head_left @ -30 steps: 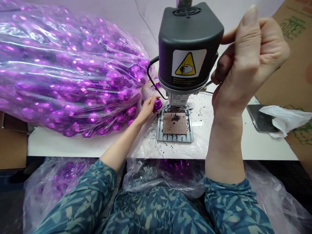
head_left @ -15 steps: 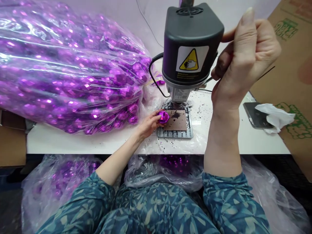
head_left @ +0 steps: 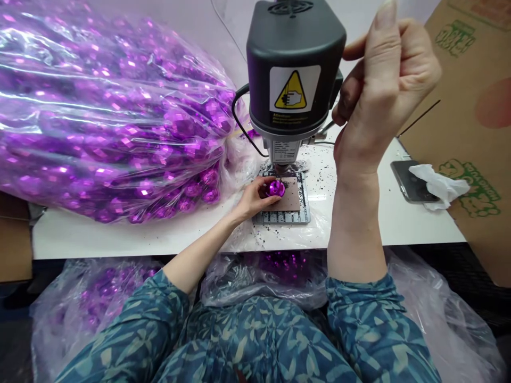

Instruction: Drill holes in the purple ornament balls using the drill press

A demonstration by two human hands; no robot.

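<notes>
My left hand (head_left: 257, 198) pinches a shiny purple faceted ball (head_left: 276, 188) between thumb and fingers. The ball is on a brown board (head_left: 292, 199), under the spindle of a small black drill press (head_left: 295, 69) with a yellow warning label. The board lies on the press's slotted metal base (head_left: 279, 218). Raised at the right of the motor housing, my right hand (head_left: 383, 85) is closed around the end of the press's lever (head_left: 328, 126); the grip itself is mostly hidden by my fingers.
A big clear bag of purple faceted balls (head_left: 120, 122) fills the left of the white table (head_left: 159, 236). Dark shavings lie around the base. At right are a phone (head_left: 411, 183), a crumpled tissue (head_left: 439, 183) and a cardboard box (head_left: 479, 117). More plastic bags hang below the table edge.
My left hand has brought the ball rightward over the board, under the spindle. My right hand still grips the lever. The whole view has shifted slightly.
</notes>
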